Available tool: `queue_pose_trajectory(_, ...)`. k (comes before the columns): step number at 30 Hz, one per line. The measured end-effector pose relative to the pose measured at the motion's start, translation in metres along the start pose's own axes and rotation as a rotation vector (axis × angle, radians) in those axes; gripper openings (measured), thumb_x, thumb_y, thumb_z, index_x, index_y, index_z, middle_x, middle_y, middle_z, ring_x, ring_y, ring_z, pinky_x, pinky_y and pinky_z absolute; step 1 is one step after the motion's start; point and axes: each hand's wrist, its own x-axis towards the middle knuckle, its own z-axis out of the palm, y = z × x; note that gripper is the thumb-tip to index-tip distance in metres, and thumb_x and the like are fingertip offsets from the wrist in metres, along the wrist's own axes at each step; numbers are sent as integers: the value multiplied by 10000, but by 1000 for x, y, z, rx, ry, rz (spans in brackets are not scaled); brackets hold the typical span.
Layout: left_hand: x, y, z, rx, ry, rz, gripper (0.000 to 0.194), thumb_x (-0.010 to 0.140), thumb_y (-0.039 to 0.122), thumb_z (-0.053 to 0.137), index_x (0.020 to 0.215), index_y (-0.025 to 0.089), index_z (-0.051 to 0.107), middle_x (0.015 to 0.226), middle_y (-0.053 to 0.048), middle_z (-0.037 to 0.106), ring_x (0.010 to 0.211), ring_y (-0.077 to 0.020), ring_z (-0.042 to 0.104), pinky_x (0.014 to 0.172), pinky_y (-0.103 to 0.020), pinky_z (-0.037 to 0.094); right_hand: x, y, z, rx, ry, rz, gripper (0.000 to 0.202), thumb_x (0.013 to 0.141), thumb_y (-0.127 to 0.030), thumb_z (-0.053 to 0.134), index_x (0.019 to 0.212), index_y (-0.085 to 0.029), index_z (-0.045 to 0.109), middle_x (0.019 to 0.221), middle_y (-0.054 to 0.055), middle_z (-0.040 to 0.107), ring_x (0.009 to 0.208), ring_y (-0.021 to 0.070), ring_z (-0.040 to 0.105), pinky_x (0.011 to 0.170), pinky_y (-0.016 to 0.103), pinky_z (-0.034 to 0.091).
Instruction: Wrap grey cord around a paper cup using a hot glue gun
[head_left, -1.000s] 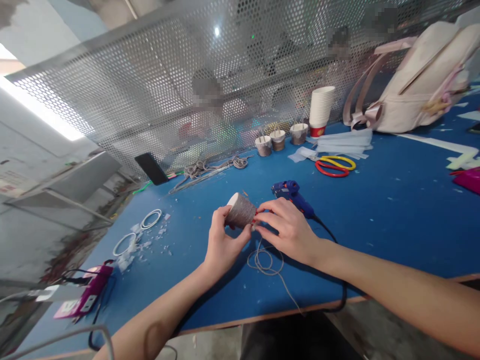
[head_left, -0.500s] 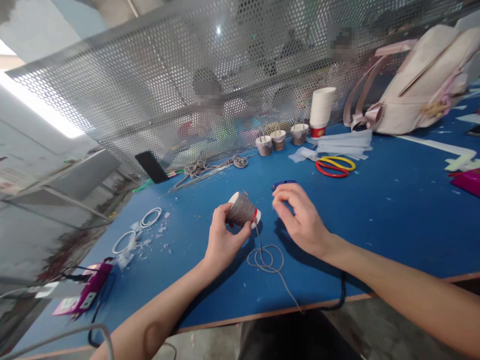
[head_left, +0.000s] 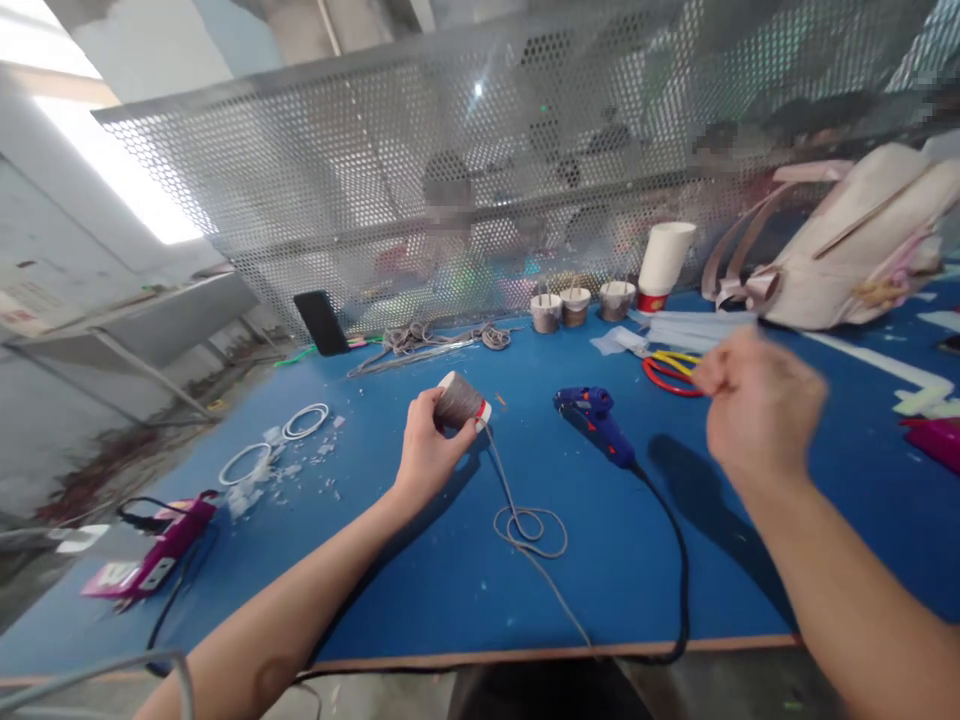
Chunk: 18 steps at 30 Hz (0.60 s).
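Note:
My left hand [head_left: 429,445] is closed around a paper cup [head_left: 459,402] held tilted above the table. Grey cord wraps most of the cup's side, with a red strip and the white end bare. From the cup a loose grey cord [head_left: 534,535] runs down, coils on the table and reaches the front edge. To the right, my right hand [head_left: 761,410] is raised and blurred, its fingers curled in; whatever they may hold is hidden. It overlaps the scissors [head_left: 669,375] from my viewpoint. Between my hands a blue glue gun [head_left: 598,420] lies on its side.
Several things line the back: a phone [head_left: 321,322], grey cord bundles [head_left: 409,342], cord-wrapped cups [head_left: 546,314], stacked paper cups [head_left: 664,265], translucent strips [head_left: 697,330] and a backpack [head_left: 840,255]. White rings [head_left: 306,421] and a purple power strip [head_left: 157,555] lie left. The glue gun's cable [head_left: 679,540] crosses the front edge.
My right hand has moved right, away from the cup, and its fingers have curled in further, uncovering the glue gun. The left hand still holds the cup, slightly further left and up.

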Motion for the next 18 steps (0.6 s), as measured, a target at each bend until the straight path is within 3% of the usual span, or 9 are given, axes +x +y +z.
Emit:
queue_pose_trajectory(2,4,-6,0,17,20,8,371,701,251,654,1038,185,513,935,-42,580,813,-175,558,702,-309,469,-19,-5,11,-53,-232,-62,204,818,-158,596,628,-210,546,659,-1,562,552,134,489,505,273,384)
queue_pose_trajectory(3,5,-8,0,21,25,12,373,702,250,653,1042,183,515,947,-48,585,825,-182,561,702,-313,471,-30,-9,18,-64,-380,-125,48,786,-158,635,760,-195,620,832,36,644,607,139,543,525,273,420)
queue_pose_trajectory(4,5,-10,1,26,32,16,373,702,251,652,1042,182,516,955,-53,588,835,-188,564,703,-318,473,-42,-12,24,-108,-624,-263,130,836,-145,567,945,-174,631,1041,95,644,710,150,587,579,281,454)
queue_pose_trajectory(5,5,-12,2,29,36,22,371,704,254,650,1043,182,517,958,-56,590,844,-193,565,705,-322,474,-52,-16,30,-142,-814,-437,211,878,-109,476,1027,-157,618,1110,128,630,787,160,602,625,290,467)
queue_pose_trajectory(7,4,-14,5,34,38,38,364,708,264,648,1038,184,518,957,-57,592,854,-200,566,714,-331,476,-70,-22,37,-147,-1008,-714,278,918,-72,359,916,-156,624,909,91,668,750,160,585,626,294,447)
queue_pose_trajectory(9,0,-15,8,27,24,48,367,709,269,648,1040,186,514,953,-57,591,850,-201,566,704,-327,478,-81,-26,39,-128,-1011,-786,332,929,-115,318,733,-165,582,645,39,597,595,150,510,568,300,403)
queue_pose_trajectory(13,-5,-14,14,-11,-20,51,390,707,256,647,1062,184,502,944,-55,588,809,-191,562,641,-300,473,-79,-23,30,-240,-925,-773,361,946,-374,396,683,-169,535,620,51,579,612,178,512,613,353,418)
queue_pose_trajectory(16,-7,-13,15,-30,-33,67,380,710,238,640,1064,188,509,931,-48,591,797,-185,559,632,-291,470,-62,-11,18,-263,-902,-847,237,916,-164,459,684,-180,507,611,32,577,585,152,521,584,305,424)
queue_pose_trajectory(18,-7,-13,14,-42,-41,75,374,710,228,638,1062,190,514,923,-44,591,790,-182,557,636,-289,470,-46,-3,11,-306,-920,-912,136,881,-75,448,853,-151,557,806,98,654,752,178,603,641,303,473)
